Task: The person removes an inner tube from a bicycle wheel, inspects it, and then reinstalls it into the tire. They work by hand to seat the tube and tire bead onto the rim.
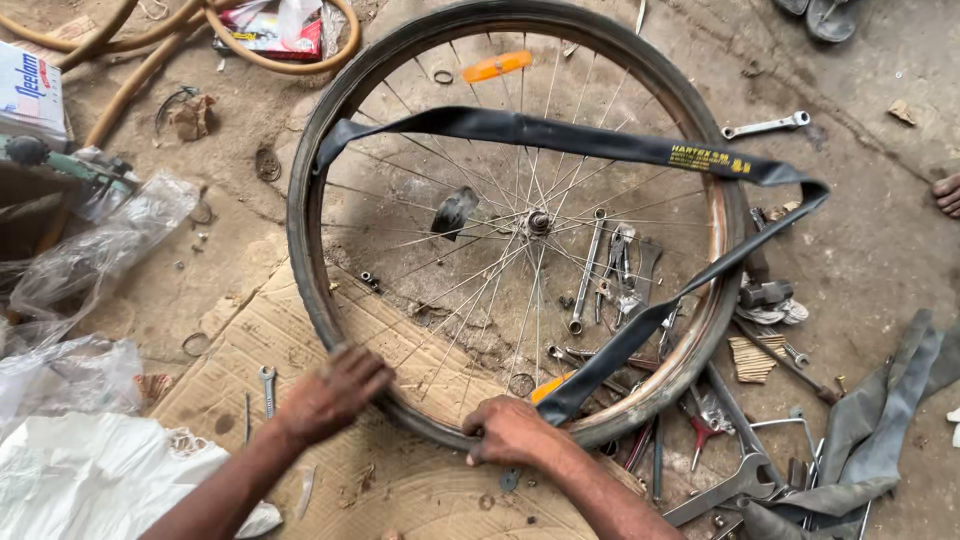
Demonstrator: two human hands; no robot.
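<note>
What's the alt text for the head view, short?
A person's left hand and right hand press on the near edge of a bicycle wheel lying flat on the ground, a black inner tube draped loosely across its spokes. Spanners, cardboard and plastic bags lie around it.

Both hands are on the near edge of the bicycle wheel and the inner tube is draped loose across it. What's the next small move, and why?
Probably feed the inner tube in beside the right hand. It enters the tyre only near that hand; the rest lies slack across the spokes. The left hand presses the near edge and could steady the wheel.
</note>
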